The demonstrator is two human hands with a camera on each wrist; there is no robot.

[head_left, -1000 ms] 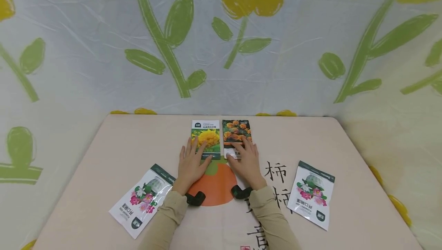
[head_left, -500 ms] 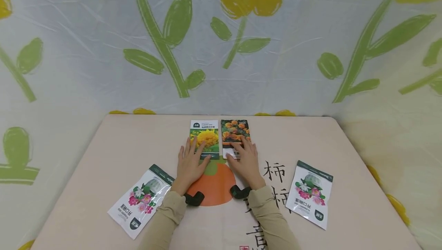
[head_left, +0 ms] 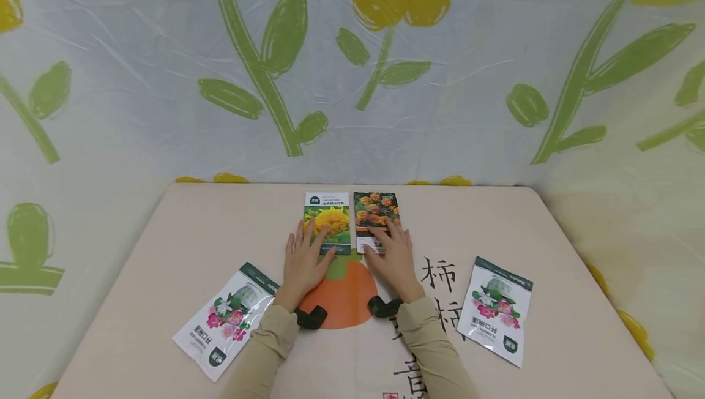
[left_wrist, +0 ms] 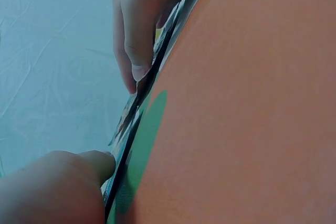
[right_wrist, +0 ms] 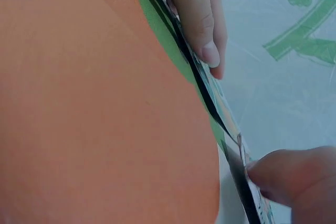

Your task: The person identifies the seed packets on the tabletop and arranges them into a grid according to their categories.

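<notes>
On the peach table point(head_left: 220, 227), both hands point(head_left: 304, 265) point(head_left: 394, 263) rest spread on two seed packets point(head_left: 335, 216) point(head_left: 374, 206).

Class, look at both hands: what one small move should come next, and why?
Probably lift the right hand and reach for the white packet on that side: the yellow-flower packet and the orange-flower packet lie side by side, tops nearly level, while that white packet lies slanted, with no hand on it.
</notes>
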